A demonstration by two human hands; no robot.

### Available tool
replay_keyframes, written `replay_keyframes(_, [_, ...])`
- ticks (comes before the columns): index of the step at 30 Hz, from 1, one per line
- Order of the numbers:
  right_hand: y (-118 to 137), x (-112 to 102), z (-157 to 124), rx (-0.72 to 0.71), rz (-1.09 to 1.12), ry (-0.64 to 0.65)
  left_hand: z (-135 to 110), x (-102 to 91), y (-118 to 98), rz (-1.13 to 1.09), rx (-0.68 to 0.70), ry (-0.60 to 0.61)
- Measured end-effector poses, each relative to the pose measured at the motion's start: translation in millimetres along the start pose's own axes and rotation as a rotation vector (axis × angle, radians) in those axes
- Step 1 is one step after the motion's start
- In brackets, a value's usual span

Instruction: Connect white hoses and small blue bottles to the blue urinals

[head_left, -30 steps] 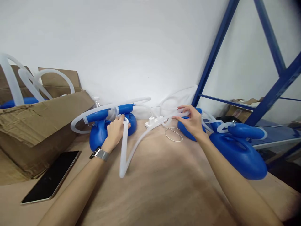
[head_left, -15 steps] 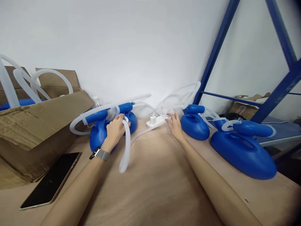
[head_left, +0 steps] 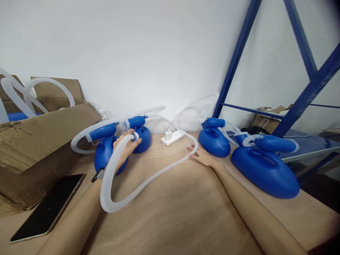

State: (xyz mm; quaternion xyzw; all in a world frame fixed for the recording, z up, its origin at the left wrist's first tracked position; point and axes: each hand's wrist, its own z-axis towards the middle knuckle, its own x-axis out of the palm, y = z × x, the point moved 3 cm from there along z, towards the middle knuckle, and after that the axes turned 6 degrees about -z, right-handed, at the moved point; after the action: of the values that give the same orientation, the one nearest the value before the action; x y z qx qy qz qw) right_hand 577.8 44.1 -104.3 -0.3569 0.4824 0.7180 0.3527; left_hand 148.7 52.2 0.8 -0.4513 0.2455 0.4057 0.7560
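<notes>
My left hand (head_left: 125, 146) is closed around the clear round cap (head_left: 135, 136) of a translucent white hose (head_left: 148, 181), close to two blue plastic jugs (head_left: 103, 156). From the cap, the ribbed hose drops over my wrist, loops across the table and curls up near the power strip. My right hand (head_left: 204, 156) lies low over the tabletop with its fingers stretched out. Its fingertips are at the hose's bend; whether they press on it I cannot tell. Just beyond it sits another blue jug (head_left: 214, 143) with a blue bottle-shaped part on top.
A white power strip (head_left: 174, 137) with a plugged-in adapter stands by the wall. A larger blue jug (head_left: 265, 173) is at the right, before a blue metal rack (head_left: 239, 53). At the left are a cardboard box (head_left: 50, 138) with hoses and a dark phone or tablet (head_left: 49, 209).
My right hand has come down towards the table, its fingers now stretched out. The hose has swung into a wider loop towards me. My left hand keeps the cap, turned somewhat.
</notes>
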Motion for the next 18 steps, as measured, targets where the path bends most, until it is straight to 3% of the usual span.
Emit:
replay_keyframes(9, [25,4,-4,-0.041,0.163,-0.021,-2,-2.0,-4,0.007,-0.01,-0.057])
replay_keyframes(14, [59,28,3,-0.121,0.315,0.114,0,-2.7,-3,0.049,0.012,-0.019])
replay_keyframes(18, [69,33,9,-0.222,0.261,0.19,1,-1.7,-1,0.03,0.051,-0.038])
